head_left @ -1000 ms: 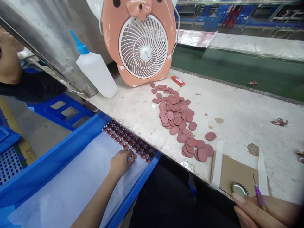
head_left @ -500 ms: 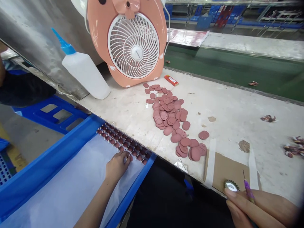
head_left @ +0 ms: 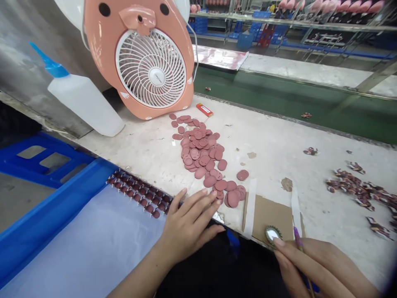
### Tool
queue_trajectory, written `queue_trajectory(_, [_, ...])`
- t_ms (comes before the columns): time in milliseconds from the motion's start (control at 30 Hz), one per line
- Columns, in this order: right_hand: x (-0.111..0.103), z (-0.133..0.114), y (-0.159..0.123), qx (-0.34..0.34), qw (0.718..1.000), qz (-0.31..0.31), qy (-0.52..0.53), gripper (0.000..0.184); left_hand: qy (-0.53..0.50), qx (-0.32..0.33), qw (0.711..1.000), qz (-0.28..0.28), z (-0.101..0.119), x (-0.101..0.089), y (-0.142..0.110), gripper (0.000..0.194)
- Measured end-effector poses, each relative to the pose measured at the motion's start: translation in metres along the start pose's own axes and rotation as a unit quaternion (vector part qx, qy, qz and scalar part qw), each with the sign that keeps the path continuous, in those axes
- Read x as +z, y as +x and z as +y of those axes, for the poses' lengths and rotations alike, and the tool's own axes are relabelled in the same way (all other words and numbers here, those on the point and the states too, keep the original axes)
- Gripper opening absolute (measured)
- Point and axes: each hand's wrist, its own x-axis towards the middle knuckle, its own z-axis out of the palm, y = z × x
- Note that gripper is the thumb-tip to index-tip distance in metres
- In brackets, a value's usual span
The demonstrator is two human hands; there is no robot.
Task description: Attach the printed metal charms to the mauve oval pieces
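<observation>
My left hand (head_left: 192,225) is spread open, fingers over the near end of a pile of flat reddish-brown oval discs (head_left: 201,153); its fingertips reach the closest discs, but I cannot tell whether they touch. My right hand (head_left: 322,269) is closed round a thin purple-gripped tool with a fine tip (head_left: 297,236), pointing up and away. The thumb or a finger of this hand is at the rim of a crimped bottle cap (head_left: 273,234) with something white inside. That cap sits on a piece of brown cardboard (head_left: 269,213) taped to the table.
In a blue tray (head_left: 62,211) lined with white sheeting lie rows of small dark red pieces (head_left: 139,192). A pink fan (head_left: 155,74), a white squeeze bottle (head_left: 87,103) and a red box (head_left: 204,109) stand behind. Small brown-and-white pieces (head_left: 362,186) are heaped at right.
My left hand has left the rows in the tray, moved right to the discs and opened. My right hand still holds the tool by the cap. The view has shifted right.
</observation>
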Motion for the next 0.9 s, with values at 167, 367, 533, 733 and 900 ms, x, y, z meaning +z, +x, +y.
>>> queue_trajectory(167, [-0.001, -0.01, 0.005, 0.007, 1.0, 0.008, 0.013, 0.026, -0.038, 0.011, 0.999, 0.036, 0.0, 0.012, -0.014, 0.035])
queue_trajectory(367, [0.004, -0.02, 0.022, 0.02, 0.998, 0.043, 0.051, 0.016, -0.104, -0.034, 0.99, 0.086, -0.002, 0.017, -0.013, 0.03])
queue_trajectory(533, [0.012, -0.026, 0.032, 0.086, 0.99, 0.049, 0.096, 0.022, -0.196, -0.157, 0.957, 0.149, 0.016, 0.005, 0.007, 0.019])
queue_trajectory(733, [0.016, -0.04, 0.049, 0.185, 0.941, -0.023, 0.284, 0.02, -0.595, -0.489, 0.631, 0.095, 0.064, -0.016, 0.024, 0.006])
queue_trajectory(900, [0.016, -0.043, 0.052, 0.243, 0.903, -0.019, 0.355, 0.016, -0.683, -0.519, 0.512, 0.044, 0.077, -0.013, 0.025, 0.015])
